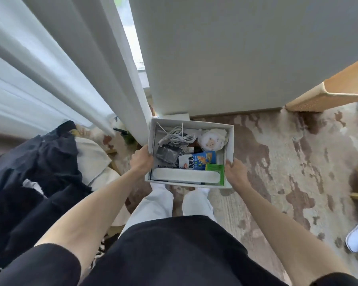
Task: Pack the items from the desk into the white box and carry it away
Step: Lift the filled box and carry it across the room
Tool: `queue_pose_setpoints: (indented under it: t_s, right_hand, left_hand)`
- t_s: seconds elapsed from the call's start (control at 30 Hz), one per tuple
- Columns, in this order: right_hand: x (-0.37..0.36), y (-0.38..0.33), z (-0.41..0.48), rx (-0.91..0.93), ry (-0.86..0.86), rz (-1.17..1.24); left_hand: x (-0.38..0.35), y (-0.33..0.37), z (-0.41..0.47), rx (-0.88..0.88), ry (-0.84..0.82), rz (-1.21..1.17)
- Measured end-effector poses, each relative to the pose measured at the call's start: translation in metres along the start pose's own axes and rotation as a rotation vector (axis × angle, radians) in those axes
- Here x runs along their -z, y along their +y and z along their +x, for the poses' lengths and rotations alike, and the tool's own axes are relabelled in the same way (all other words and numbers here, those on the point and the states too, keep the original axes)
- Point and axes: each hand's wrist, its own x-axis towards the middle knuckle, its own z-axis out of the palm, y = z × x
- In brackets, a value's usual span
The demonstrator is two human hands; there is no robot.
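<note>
Grips the white box (229, 141) by its side walls, left hand (142, 159) on one, right hand (235, 172) on the other. Holds it in the air above the patterned carpet (277, 162), beside the curtain (70, 69). Contains a white cable (177, 136), sheep plush (212, 140), blue snack packet (196, 162) and long white case (186, 176).

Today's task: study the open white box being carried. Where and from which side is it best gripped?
Grip the white box by its opposite side walls, hands coming from left and right, as the left hand and right hand do. It is open-topped, straight-walled and holds loose items, so a level two-sided hold probably suits best.
</note>
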Motion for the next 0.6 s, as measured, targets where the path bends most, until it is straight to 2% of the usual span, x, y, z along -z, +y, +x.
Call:
queue_pose_setpoints:
  t_s: [0.1, 0.23, 0.43, 0.6]
  right_hand:
    - [-0.01, -0.014, 0.059, 0.007, -0.038, -0.056]
    - [-0.024, -0.027, 0.123, -0.015, -0.106, -0.095]
    - [-0.057, -0.049, 0.196, -0.056, -0.149, -0.152]
    - [-0.098, -0.055, 0.247, -0.078, -0.123, -0.178]
  left_hand:
    - [-0.01, 0.011, 0.039, 0.121, -0.001, 0.086]
    - [-0.027, 0.016, 0.087, 0.232, 0.021, 0.065]
    - [-0.051, 0.01, 0.147, 0.322, 0.007, 0.047]
    - [-0.074, -0.013, 0.201, 0.308, -0.001, 0.03]
